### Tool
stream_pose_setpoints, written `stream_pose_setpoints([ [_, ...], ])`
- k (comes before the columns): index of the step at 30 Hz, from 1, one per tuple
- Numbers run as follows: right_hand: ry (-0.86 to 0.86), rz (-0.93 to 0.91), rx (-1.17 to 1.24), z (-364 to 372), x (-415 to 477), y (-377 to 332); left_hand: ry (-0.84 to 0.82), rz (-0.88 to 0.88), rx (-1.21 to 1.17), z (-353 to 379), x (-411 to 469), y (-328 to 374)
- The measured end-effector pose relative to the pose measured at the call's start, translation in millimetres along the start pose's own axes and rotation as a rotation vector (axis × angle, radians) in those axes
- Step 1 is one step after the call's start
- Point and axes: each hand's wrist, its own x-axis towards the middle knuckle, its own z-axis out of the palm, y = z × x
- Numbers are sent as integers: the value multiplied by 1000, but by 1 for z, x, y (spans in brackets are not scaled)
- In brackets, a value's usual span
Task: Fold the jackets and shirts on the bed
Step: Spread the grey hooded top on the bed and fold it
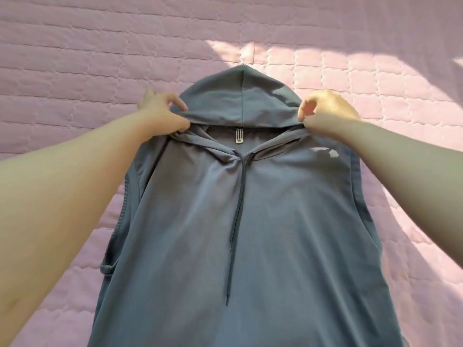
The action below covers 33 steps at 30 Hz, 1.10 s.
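A blue-grey hooded shirt (250,221) lies front side up on the pink quilted bed (75,58). Its hood (240,96) points away from me, and a drawstring (238,201) runs down the chest. Both sleeves look turned in along the sides. My left hand (162,113) pinches the left base of the hood at the shoulder. My right hand (325,113) pinches the right base of the hood. A white logo (323,152) shows on the right chest.
The pink quilt surrounds the shirt on all sides. A patch of bright sunlight (363,78) falls across the quilt at the upper right. No other garment is in view.
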Motion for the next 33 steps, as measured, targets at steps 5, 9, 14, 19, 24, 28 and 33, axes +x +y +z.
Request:
stream_pose_setpoints([
  [5,172,251,464,14,20,-5,106,-122,-517,6,13,18],
  [9,-10,247,467,22,22,-9,129,-98,-404,22,28,11],
  [14,-191,241,409,11,26,-16,-30,-52,-249,9,30,29],
  [19,231,289,626,0,39,-28,269,67,-267,-11,36,42],
  [24,441,141,642,-48,41,-37,395,208,-216,-43,22,68],
  [28,440,-27,366,-50,5,-20,386,372,4,-43,-27,56],
  [33,228,-346,163,-8,-98,15,236,555,333,-11,-103,-10],
])
